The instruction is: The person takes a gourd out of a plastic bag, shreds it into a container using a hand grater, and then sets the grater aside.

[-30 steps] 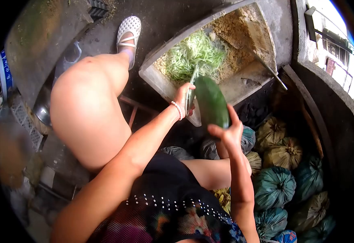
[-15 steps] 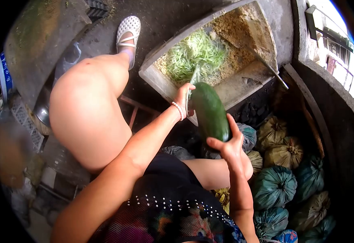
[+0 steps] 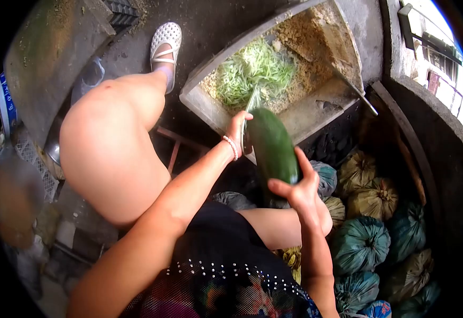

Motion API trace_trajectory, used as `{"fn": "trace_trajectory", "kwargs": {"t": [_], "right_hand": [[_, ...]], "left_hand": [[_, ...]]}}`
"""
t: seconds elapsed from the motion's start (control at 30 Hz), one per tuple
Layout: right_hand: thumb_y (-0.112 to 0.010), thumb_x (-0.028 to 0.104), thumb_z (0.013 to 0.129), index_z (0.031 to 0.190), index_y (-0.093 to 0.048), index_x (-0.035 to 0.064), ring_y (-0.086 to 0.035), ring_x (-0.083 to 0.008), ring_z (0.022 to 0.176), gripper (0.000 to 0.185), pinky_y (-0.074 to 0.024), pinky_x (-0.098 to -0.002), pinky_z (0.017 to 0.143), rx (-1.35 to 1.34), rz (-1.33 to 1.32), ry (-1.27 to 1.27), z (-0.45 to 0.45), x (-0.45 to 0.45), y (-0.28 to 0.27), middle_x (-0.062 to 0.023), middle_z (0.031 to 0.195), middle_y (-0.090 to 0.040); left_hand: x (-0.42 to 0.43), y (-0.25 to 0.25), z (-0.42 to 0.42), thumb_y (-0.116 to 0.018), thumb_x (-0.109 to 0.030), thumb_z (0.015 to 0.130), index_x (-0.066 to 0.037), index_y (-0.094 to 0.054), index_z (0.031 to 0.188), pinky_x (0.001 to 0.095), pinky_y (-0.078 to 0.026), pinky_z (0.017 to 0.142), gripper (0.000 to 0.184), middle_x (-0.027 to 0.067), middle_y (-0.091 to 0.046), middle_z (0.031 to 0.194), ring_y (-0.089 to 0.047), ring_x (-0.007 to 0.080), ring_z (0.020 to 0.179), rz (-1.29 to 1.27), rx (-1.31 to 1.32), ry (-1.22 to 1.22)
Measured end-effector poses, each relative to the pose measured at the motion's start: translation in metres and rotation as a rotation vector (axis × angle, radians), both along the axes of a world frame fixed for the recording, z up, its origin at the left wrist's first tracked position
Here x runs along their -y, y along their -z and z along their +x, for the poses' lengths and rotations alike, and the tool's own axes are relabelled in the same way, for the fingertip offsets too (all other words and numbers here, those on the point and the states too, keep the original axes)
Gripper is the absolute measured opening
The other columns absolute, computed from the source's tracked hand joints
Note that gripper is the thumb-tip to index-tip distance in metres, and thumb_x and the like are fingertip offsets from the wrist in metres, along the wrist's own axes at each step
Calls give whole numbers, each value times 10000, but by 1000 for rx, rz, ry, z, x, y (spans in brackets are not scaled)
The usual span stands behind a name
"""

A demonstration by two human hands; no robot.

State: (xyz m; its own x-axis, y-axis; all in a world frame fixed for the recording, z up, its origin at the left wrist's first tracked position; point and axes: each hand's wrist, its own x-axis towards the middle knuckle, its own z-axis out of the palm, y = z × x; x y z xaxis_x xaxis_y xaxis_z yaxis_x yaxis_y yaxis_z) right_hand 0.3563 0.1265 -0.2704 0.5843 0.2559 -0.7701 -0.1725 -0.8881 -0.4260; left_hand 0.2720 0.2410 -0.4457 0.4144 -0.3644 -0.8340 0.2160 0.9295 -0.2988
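My right hand (image 3: 297, 188) is wrapped round the lower end of a large, dark green gourd (image 3: 274, 143), long and smooth. Beside the gourd's upper end, my left hand (image 3: 236, 130), with a beaded bracelet at its wrist, grips a thin grater (image 3: 253, 99). The grater's far end reaches into the shredded gourd (image 3: 252, 71), pale green strands heaped in a trough. Gourd and grater lie against each other; the contact itself is partly hidden.
The worn trough (image 3: 316, 119) also holds crumbly yellow-brown meal (image 3: 308, 40) and a long metal-handled tool (image 3: 356, 90). Several tied bags (image 3: 361, 244) crowd the lower right, next to a low wall (image 3: 433, 111). My white shoe (image 3: 165, 45) rests left of the trough.
The gourd and both hands have barely shifted, with the gourd slightly to the left. The grip of each hand is unchanged.
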Motion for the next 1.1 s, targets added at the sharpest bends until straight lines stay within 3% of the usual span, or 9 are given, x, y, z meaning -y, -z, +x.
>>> {"fn": "trace_trajectory", "kwargs": {"t": [0.17,0.2,0.37,0.43,0.6,0.83,0.97,1.03,1.1], "right_hand": [[-840,299,506,1288,-526,-51,-654,-324,1016,912,-494,-376,893,196,-279,-46,27,-34,106,-224,1107,-666],[-844,298,498,1302,-514,-50,-667,-324,986,937,-495,-388,903,178,-153,38,28,-25,105,-218,1045,-686],[-848,261,515,1348,-463,-60,-542,-320,1221,972,-422,-360,1017,30,-45,-135,3,4,-2,-276,1299,-542],[-845,306,504,1357,-459,-44,-540,-344,1212,999,-430,-374,1015,5,51,-89,-1,-1,7,-278,1310,-525],[-821,357,524,1347,-471,-32,-589,-359,1124,975,-457,-381,967,120,-309,-80,25,-32,98,-261,1199,-597],[-863,274,485,1303,-491,-84,-553,-371,1178,967,-421,-392,1020,86,3,-202,-5,8,4,-284,1259,-547],[-841,280,517,1303,-503,-72,-630,-320,1068,925,-476,-368,933,155,-269,-113,9,-25,62,-253,1128,-636],[-831,286,532,1301,-514,-52,-663,-321,988,898,-504,-357,869,133,-258,46,21,-22,105,-239,1064,-670],[-812,202,588,1237,-551,-75,-677,-254,882,752,-534,-351,781,51,19,288,26,-13,109,-176,1004,-689]], "left_hand": [[-8,7,-4,-591,-507,679,-144,-588,782,330,-353,375,377,6,-527,605,-522,155,502,90,21,184],[-9,3,-1,-595,-519,672,-138,-588,787,306,-316,373,398,8,-523,599,-498,163,471,125,0,174],[-4,5,-3,-540,-550,708,-200,-654,866,311,-346,539,401,-37,-618,738,-538,153,617,22,21,151],[-1,0,-4,-542,-544,712,-188,-652,871,313,-341,523,405,-26,-625,749,-538,151,616,21,-9,125],[0,4,-4,-577,-510,688,-135,-583,739,307,-304,380,378,27,-530,598,-485,175,463,107,-38,174],[-8,1,-2,-544,-495,719,-169,-641,819,295,-335,420,355,-28,-582,624,-502,125,494,37,-51,110],[0,12,-9,-575,-507,694,-153,-597,773,321,-318,394,363,-6,-530,596,-497,142,491,52,-15,169],[4,15,-12,-586,-502,700,-142,-592,933,315,-347,396,429,25,-549,735,-509,189,538,102,11,230],[-6,1,-6,-600,-504,690,-131,-580,913,323,-357,402,435,38,-538,740,-511,193,545,139,-38,191]]}}
